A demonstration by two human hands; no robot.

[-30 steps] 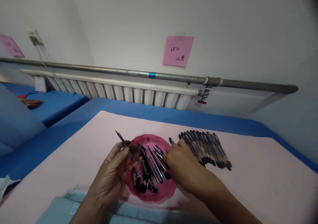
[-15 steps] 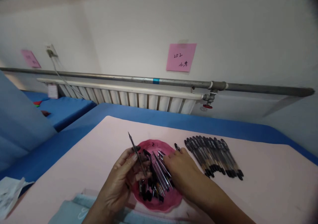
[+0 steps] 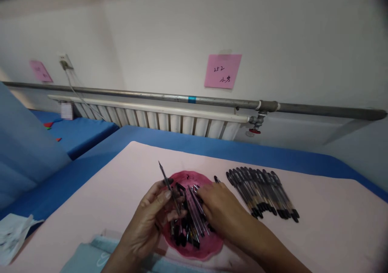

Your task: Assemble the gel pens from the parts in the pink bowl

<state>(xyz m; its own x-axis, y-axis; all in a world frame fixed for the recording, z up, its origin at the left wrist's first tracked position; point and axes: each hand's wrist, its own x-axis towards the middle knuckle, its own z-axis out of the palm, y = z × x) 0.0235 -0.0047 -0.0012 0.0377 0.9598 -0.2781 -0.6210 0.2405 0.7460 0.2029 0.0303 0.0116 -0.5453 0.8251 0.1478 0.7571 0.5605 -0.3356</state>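
Note:
My left hand is closed on a slim uncapped pen, its bare tip pointing up and to the left. The hand is over the left side of a pink scalloped basket. Inside the basket lie clear pen tubes and a jumble of dark pen parts. My right hand reaches over the basket's right rim, fingers bent down at the upper ends of the tubes. Its fingertips are partly hidden and blurred, so what they grip is unclear. A dark pen end shows just behind this hand.
Several capped black pens lie in a slanted row right of the basket on the pink table cover. A light blue cloth is at the front, a white paper at far left. Behind the table run a radiator and a pipe.
My right hand has shifted slightly within the basket and its fingers are more blurred. My left hand still holds the pen in nearly the same pose. The whole view has shifted slightly.

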